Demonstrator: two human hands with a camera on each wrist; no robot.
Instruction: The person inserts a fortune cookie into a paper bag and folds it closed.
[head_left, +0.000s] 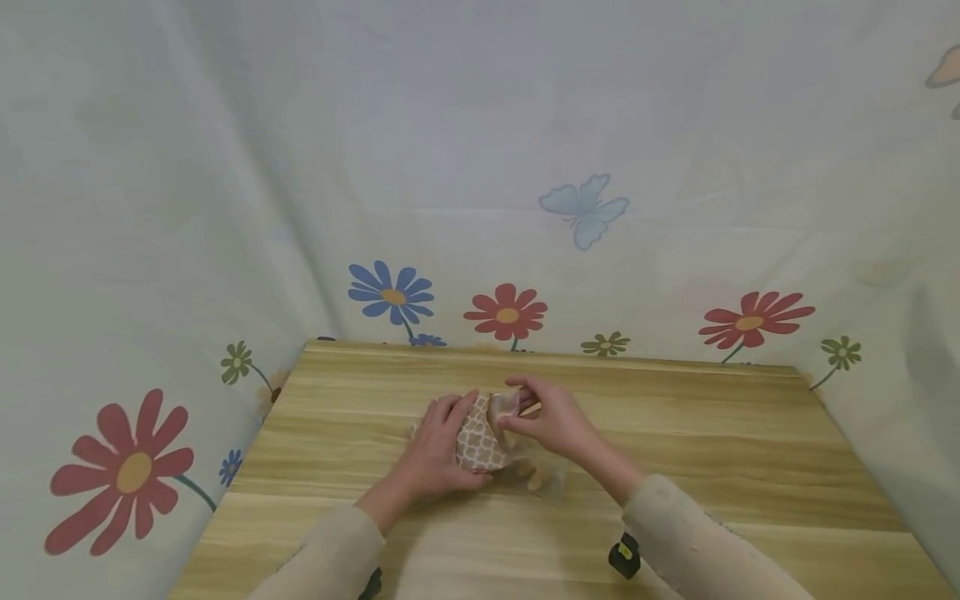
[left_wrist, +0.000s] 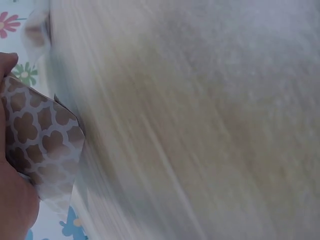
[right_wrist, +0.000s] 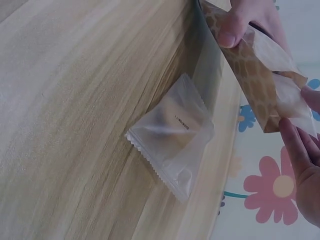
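Gripping the brown paper pouch with a white lattice pattern (head_left: 482,437), the left hand (head_left: 438,450) sits at its left, thumb along the near side. From my remote post I see the pouch over the middle of the pale, wood-grained surface (head_left: 712,467), its mouth facing right; I cannot tell whether its underside touches down. The right hand (head_left: 557,421) is at that mouth, thumb and fingers pinching the whitish, translucent plastic film (head_left: 506,406). Whether that film is a lining or a separate packet, I cannot tell. To the right and near side, a clear plastic packet with serrated edges and pale tan contents (right_wrist: 172,145) lies on the surface.

My worry is the paper: if the right hand pulls hard while the film catches on the rim, I judge the mouth could tear. Too tight a squeeze from the left hand could crush the contents or trap the film. A low sweep of the right forearm could drag the loose packet.
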